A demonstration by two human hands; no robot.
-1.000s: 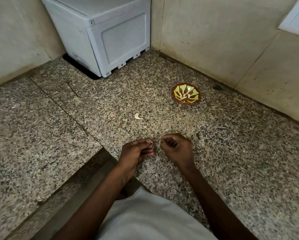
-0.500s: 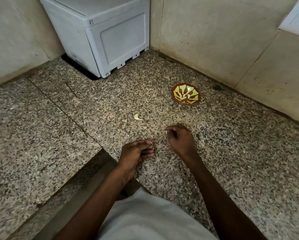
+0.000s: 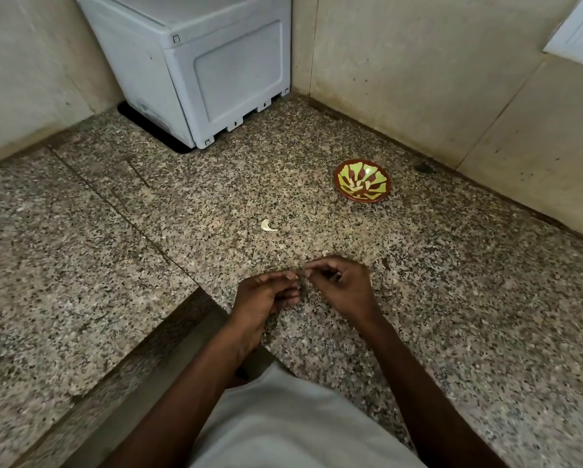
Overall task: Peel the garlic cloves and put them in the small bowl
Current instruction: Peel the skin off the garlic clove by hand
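Note:
A small brown bowl (image 3: 339, 190) with a yellow-green pattern stands on the granite counter near the right wall, with pale peeled cloves (image 3: 357, 181) lying in it. A lone pale garlic piece (image 3: 268, 225) lies on the counter between the bowl and my hands. My left hand (image 3: 263, 297) has its fingers curled, fingertips pressed together round a small garlic clove that the fingers almost fully hide. My right hand (image 3: 344, 287) meets it fingertip to fingertip, thumb and forefinger pinching at the same spot. Both hands hover low over the counter, in front of my torso.
A white plastic appliance (image 3: 215, 72) fills the back corner. Tiled walls close the counter at the back and right, with a white socket plate (image 3: 580, 38) at top right. The counter's front edge (image 3: 182, 332) steps down at lower left. A dark spot (image 3: 423, 167) lies by the right wall.
My right hand reached forward to the counter half a second ago and has come back to meet the left hand's fingertips. The left hand stayed where it was.

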